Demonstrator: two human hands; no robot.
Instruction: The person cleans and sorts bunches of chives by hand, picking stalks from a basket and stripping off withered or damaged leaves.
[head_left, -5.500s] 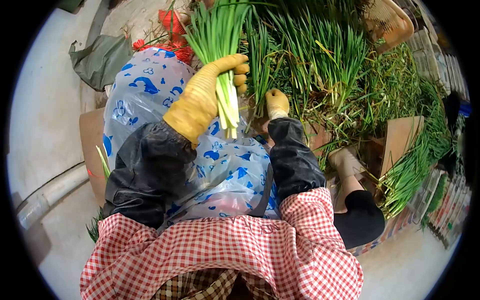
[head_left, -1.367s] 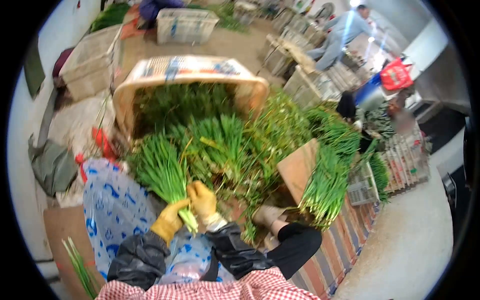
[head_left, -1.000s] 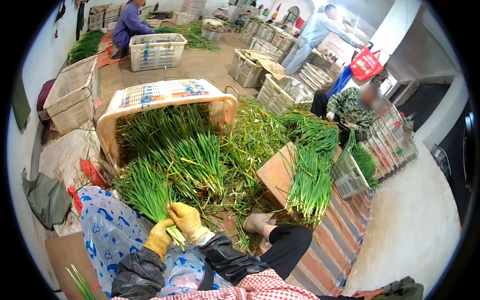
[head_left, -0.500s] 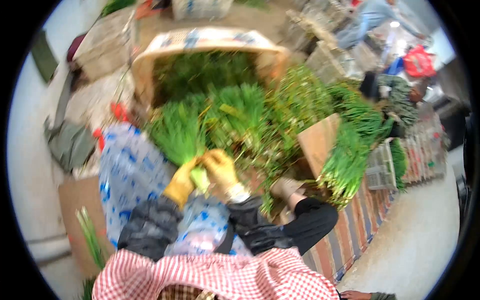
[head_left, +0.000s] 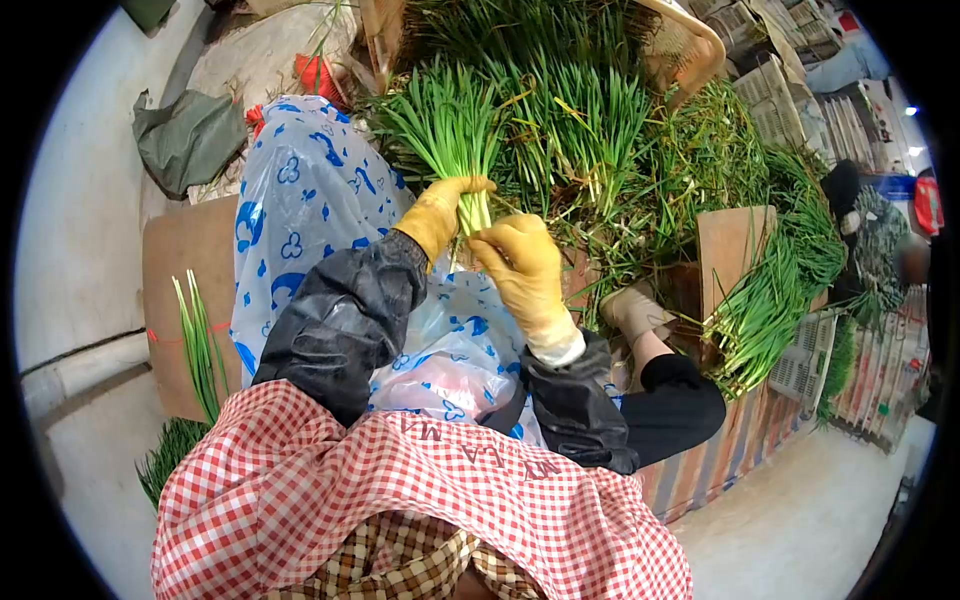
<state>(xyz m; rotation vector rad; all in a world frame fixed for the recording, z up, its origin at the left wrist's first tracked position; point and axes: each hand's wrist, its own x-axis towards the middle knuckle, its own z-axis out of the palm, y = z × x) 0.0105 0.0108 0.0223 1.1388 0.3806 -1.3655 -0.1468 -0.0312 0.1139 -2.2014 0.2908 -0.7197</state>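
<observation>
My left hand [head_left: 437, 215], in a yellow glove, is closed round the lower stems of a bunch of green garlic chives [head_left: 452, 125]. Their leaves fan out up and away from me, and the pale stem ends point down. Beside those ends is my right hand [head_left: 527, 270], also gloved in yellow, its thumb and fingers drawn together. Whether it pinches a stem or leaf there is hidden. Just beyond both hands, more chives [head_left: 590, 125] lie in a thick heap. A clear plastic sheet with blue prints [head_left: 290, 210] covers my lap and spreads to the left.
A pale plastic basket [head_left: 690, 45] lies behind the heap. Bundled chives [head_left: 765, 315] rest at right against a brown board [head_left: 735, 245], near a white crate [head_left: 803, 352]. Loose stalks [head_left: 200, 345] lie on cardboard [head_left: 185, 250] at left. Another person [head_left: 880, 235] sits at far right.
My view has tipped down and shifted, so hands and chives appear larger and higher. My left hand still grips the bunch; my right hand has moved slightly from its stems toward the stem ends.
</observation>
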